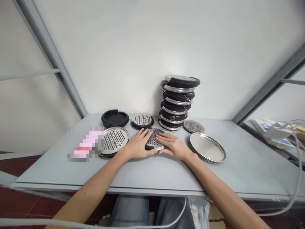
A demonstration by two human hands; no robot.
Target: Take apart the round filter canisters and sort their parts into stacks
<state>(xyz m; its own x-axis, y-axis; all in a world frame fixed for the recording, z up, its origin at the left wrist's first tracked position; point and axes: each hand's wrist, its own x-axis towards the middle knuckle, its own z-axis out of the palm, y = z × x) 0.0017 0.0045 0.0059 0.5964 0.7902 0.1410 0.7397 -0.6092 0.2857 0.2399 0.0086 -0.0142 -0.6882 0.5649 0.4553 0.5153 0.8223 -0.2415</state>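
Observation:
In the middle of the table, a round grater disc (155, 137) with a black rim lies between my hands. My left hand (140, 144) grips its left side, fingers over the perforated top and thumb along the front edge. My right hand (172, 144) holds the right side in the same way, fingertips on the holes. The two thumbs nearly meet at the front rim, and the hands hide part of it. Left of my left hand sit stacked silver grater discs (114, 140). Shallow round metal trays (207, 148) are stacked to the right of my right hand.
A tall stack of black-rimmed round graters (177, 103) stands at the back. Nearby are black rings (115, 118), another grater (142, 121) and a loose perforated disc (193, 126). A pink blurred item (87, 144) lies left. A white cable (297, 178) hangs at the right.

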